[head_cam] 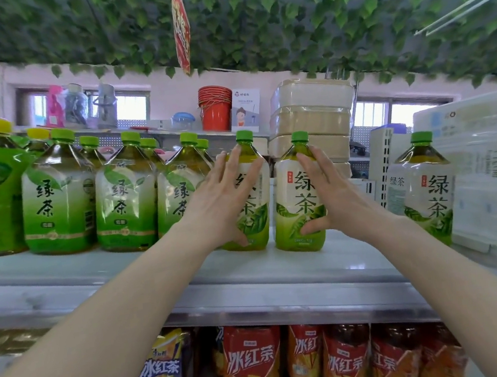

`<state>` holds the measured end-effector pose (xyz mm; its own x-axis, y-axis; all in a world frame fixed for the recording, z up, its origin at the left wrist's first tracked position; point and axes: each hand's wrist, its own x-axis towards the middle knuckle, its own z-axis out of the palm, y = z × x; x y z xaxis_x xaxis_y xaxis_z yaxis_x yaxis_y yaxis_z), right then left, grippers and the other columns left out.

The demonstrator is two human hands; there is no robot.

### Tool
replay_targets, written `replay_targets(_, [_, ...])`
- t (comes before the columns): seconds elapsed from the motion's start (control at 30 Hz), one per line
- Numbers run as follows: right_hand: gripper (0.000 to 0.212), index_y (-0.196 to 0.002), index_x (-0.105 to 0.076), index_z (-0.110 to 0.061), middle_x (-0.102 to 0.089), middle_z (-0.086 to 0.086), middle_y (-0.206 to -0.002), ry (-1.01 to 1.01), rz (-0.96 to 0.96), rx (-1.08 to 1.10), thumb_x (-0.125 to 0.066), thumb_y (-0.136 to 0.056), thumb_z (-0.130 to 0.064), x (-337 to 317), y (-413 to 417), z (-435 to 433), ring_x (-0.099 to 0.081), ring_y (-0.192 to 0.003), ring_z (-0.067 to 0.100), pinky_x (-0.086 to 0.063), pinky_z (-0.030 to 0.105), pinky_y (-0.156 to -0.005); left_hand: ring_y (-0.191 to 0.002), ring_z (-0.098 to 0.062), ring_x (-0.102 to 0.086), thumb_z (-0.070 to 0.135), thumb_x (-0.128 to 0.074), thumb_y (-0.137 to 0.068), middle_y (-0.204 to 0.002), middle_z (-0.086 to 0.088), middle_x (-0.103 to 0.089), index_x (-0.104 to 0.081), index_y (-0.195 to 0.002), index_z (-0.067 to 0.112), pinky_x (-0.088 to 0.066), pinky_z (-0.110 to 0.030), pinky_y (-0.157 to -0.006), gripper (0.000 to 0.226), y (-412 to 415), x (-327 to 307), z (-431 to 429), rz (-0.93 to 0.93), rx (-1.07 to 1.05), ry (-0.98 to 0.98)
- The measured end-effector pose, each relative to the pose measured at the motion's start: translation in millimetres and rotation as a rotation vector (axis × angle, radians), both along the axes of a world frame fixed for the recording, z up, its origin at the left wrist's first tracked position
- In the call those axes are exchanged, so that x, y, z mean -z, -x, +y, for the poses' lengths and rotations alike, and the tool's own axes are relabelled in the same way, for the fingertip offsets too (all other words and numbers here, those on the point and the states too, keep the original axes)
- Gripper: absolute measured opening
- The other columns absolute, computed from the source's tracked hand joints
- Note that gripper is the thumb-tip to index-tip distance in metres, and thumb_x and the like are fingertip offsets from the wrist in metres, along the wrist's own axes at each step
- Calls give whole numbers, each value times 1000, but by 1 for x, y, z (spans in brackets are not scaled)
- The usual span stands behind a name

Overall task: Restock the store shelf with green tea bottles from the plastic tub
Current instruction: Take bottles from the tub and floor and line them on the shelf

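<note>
Head view: two large green tea bottles stand upright side by side, just apart, on the store shelf [280, 265], caps up and long axes vertical. Their printed fronts face the camera.

The left hand [226, 197] lies flat against the first green tea bottle [257, 218], fingers straight and spread up to its shoulder, thumb low near the base. The right hand [329, 197] lies spread on the right side of the second green tea bottle [293, 195], fingertips at the neck and thumb near the bottom. Both hands look open and pressing, not clasping.

A row of similar green tea bottles [57, 210] stands to the left, and a lone green tea bottle [426, 186] stands well to the right, beside clear plastic boxes [487, 176]. I cannot pick out the tub itself.

Full to the shoulder, these bottles are probably heavy. The thin plastic walls would give a little, and the shrink-wrap label looks slick — so a one-handed lift seems safest at the narrow neck under the cap. For sliding them back, a flat palm on the lower body should keep them from tipping.
</note>
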<state>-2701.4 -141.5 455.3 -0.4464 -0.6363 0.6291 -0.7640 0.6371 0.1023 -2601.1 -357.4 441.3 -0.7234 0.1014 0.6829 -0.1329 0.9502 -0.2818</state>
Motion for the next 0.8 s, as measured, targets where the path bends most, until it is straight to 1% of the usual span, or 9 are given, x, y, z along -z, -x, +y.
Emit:
replay_targets(0.17, [136,-156,7,-23,20,-1,-161,-25,36,35,-87,-61,-49,0,-1,1,-3,-150,28,-20,45,-118,-149,-35,13,60,-85,-56,-159,-9,28,22,-151,31,-26,-47,-115,146,2,1,-1,1,-15,11])
replay_targets(0.3, [132,-156,8,-21,15,4,-162,-62,67,114,-84,-65,-51,-1,-15,2,-7,-150,29,-31,47,-114,-149,-34,11,61,-80,-63,-160,-10,23,17,-153,27,-19,-46,-117,137,-7,1,2,-2,-25,33])
replay_targets(0.37, [124,-156,7,-18,8,8,-162,-90,93,174,-79,-73,-51,-3,-27,3,-8,-149,31,-34,48,-112,-150,-31,7,59,-75,-71,-163,-9,15,9,-155,22,-22,-47,-118,125,-13,2,2,16,-2,17])
replay_targets(0.43, [109,-156,2,-16,-2,13,-161,-123,147,236,-70,-83,-51,-5,-41,4,-14,-148,32,-33,47,-112,-151,-27,-1,57,-68,-80,-164,-8,2,0,-156,17,-24,-46,-119,109,-23,3,1,44,42,-20])
replay_targets(0.5, [97,-156,-3,-15,-15,14,-159,-130,182,275,-63,-89,-50,-6,-55,7,-21,-145,32,-34,45,-112,-150,-24,-10,54,-62,-86,-163,-7,-12,-9,-155,13,-19,-39,-119,96,-37,4,1,69,91,-24])
replay_targets(0.6, [83,-154,-13,-14,-33,10,-151,-124,199,275,-58,-92,-48,-3,-78,12,-32,-140,29,-36,44,-111,-146,-23,-24,50,-58,-91,-158,-8,-29,-22,-154,9,-20,-32,-117,83,-65,8,2,108,166,-11])
replay_targets(0.63, [79,-153,-18,-14,-37,9,-149,-122,204,280,-56,-94,-48,-1,-88,13,-34,-139,28,-38,44,-109,-144,-24,-29,48,-58,-91,-155,-8,-34,-26,-153,9,-22,-31,-117,79,-76,10,3,112,182,-12])
replay_targets(0.7, [73,-152,-23,-12,-39,9,-148,-137,233,314,-50,-96,-50,5,-111,14,-35,-138,28,-38,42,-107,-136,-26,-41,45,-62,-90,-147,-9,-46,-38,-148,9,-32,-33,-112,72,-96,16,4,131,203,3])
replay_targets(0.8, [74,-154,-18,-11,-38,10,-151,-174,257,356,-44,-98,-51,21,-145,15,-34,-140,29,-35,41,-110,-120,-28,-56,41,-72,-83,-131,-8,-61,-54,-136,11,-48,-37,-95,63,-124,31,3,167,261,15])
